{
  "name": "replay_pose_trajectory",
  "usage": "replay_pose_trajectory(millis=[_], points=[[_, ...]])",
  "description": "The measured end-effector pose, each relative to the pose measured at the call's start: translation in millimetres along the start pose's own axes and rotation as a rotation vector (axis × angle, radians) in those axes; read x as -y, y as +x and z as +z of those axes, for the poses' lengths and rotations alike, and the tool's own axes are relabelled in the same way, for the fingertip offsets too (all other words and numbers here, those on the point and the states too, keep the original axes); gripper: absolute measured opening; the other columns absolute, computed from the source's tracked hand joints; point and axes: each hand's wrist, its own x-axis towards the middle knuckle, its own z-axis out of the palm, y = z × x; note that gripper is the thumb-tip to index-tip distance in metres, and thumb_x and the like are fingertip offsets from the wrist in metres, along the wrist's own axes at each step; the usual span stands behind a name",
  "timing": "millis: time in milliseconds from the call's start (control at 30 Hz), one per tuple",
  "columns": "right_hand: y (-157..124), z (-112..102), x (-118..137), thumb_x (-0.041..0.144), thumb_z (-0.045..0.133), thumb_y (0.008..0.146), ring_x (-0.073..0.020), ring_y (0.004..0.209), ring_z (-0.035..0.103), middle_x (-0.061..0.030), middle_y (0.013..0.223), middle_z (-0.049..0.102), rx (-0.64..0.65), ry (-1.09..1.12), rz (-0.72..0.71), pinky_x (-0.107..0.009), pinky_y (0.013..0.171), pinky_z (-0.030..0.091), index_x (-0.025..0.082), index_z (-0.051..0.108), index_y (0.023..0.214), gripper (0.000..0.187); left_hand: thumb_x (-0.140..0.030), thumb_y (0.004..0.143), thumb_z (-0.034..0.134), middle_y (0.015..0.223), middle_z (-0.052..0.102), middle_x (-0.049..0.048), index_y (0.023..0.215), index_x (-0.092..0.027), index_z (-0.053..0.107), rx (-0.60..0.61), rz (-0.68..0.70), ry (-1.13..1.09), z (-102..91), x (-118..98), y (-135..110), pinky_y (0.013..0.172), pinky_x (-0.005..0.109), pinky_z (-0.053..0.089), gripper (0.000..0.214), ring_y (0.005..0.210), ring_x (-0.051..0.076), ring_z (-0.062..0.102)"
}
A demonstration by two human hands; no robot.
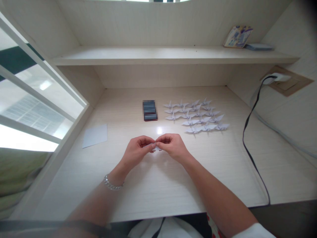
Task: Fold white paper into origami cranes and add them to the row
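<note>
Between my fingertips is a small folded piece of white paper [156,149], mostly hidden by the fingers. My left hand [141,147] pinches its left side, thumb against fingers. From the right, my right hand [172,145] pinches the same paper, and the two thumbs nearly meet. Both hands are low over the desk. Several white paper cranes [195,115] stand in rows beyond my right hand. Off to the left of my left hand lies a white sheet of paper [95,136], flat on the desk.
A dark pixelated rectangular object [149,110] lies beyond my hands. A black cable [245,132] runs from the wall socket [288,81] down the desk's right side. Across the back is a shelf [158,53] with a small box [238,36]. A barred window [37,82] borders the left.
</note>
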Motion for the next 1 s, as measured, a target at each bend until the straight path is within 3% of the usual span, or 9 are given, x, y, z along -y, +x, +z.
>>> replay_pose_trajectory(millis=[500,733,1000], points=[[1.3,1.2,-2.1,0.025,0.066,0.064,-0.0133,0.056,0.059,-0.0032,0.064,0.066,-0.003,0.042,0.026,-0.027,0.055,0.049,0.014,0.069,0.074,0.015,-0.023,0.068,0.069,0.071,0.066,0.0029,0.084,-0.012,0.065,-0.029,-0.030,-0.063,0.7,-3.2,0.6,0.061,0.030,0.057,0.021,0.065,0.014,0.062],[0.9,0.5,-1.4,0.024,0.067,0.064,-0.0138,0.055,0.059,-0.0030,0.064,0.066,-0.006,0.050,0.049,-0.027,0.054,0.050,0.014,0.069,0.074,0.014,-0.021,0.075,0.060,0.078,0.066,0.0047,0.087,-0.011,0.065,0.015,-0.050,-0.166,-5.3,0.1,1.7,0.065,0.034,0.058,0.017,0.071,0.017,0.063],[0.2,3.4,-2.1,0.024,0.067,0.065,-0.0142,0.058,0.060,-0.0041,0.067,0.067,0.004,0.053,0.035,-0.028,0.057,0.050,0.014,0.069,0.075,0.014,-0.023,0.067,0.071,0.071,0.069,0.0050,0.086,-0.011,0.063,0.013,-0.011,-0.020,-2.7,0.1,1.0,0.062,0.029,0.054,0.024,0.063,0.015,0.064]])
